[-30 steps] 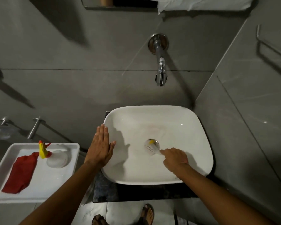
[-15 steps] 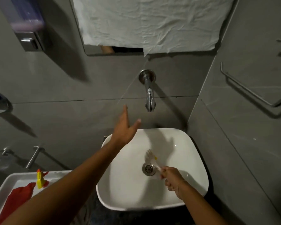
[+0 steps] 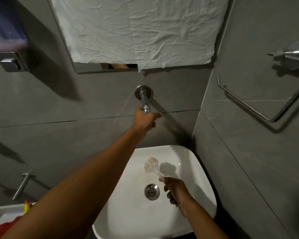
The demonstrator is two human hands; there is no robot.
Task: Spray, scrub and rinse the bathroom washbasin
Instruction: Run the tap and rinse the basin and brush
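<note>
The white washbasin (image 3: pixel 193 171) stands below a chrome wall tap (image 3: pixel 144 97), with a metal drain (image 3: pixel 152 191) at its bottom. My left hand (image 3: pixel 144 120) reaches up and is closed around the tap's spout end. My right hand (image 3: pixel 175 191) grips the clear handle of a small scrub brush (image 3: pixel 151 165), whose pale bristle head is raised over the bowl behind the drain. No water stream shows.
A white tray (image 3: pixel 0 214) at lower left holds a red cloth (image 3: pixel 5 227) and a yellow nozzle (image 3: pixel 26 205). A soap dispenser (image 3: pixel 7 44) hangs at upper left. A sheet-covered mirror (image 3: pixel 138 31) is above the tap, and a towel rail (image 3: pixel 259 102) is on the right wall.
My left hand rose from the basin's left rim to the tap and closed on it. My right hand lifted the brush off the drain. The view tilted upward.
</note>
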